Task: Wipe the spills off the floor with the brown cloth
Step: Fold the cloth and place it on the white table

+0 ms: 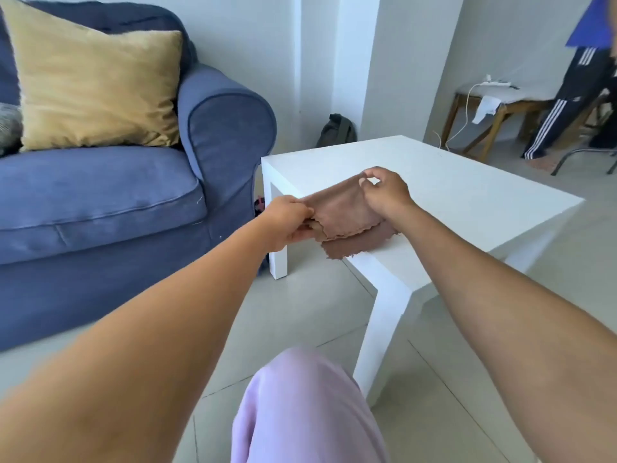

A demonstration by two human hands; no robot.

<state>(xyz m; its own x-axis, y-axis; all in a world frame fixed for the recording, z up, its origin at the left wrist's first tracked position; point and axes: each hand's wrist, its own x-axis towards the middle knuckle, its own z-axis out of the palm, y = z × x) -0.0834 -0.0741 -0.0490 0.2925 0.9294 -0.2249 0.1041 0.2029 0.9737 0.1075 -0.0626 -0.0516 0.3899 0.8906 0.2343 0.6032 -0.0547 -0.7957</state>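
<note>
Both arms reach out over the near corner of the low white surface [467, 188], and the brown cloth [344, 212] is stretched between the two hands. The left hand [287, 222] is closed on the cloth's left edge, thumb on top and fingers curled beneath, holding it just off the surface's near-left edge. The right hand [384, 192] pinches the far upper corner between thumb and fingertips, with the wrist lying over the cloth's right side. The cloth is folded so that two ragged-edged layers show: the upper, lighter one spans between the hands, while the lower, darker one lies on the surface and slips slightly over its front edge. A knee in lilac trousers [300, 406] rises below, over the pale tiled floor [300, 312]. To the left stands a blue sofa [133, 195] with a yellow cushion [93, 85] propped against its back. No spill is visible on the tiles in view.
</note>
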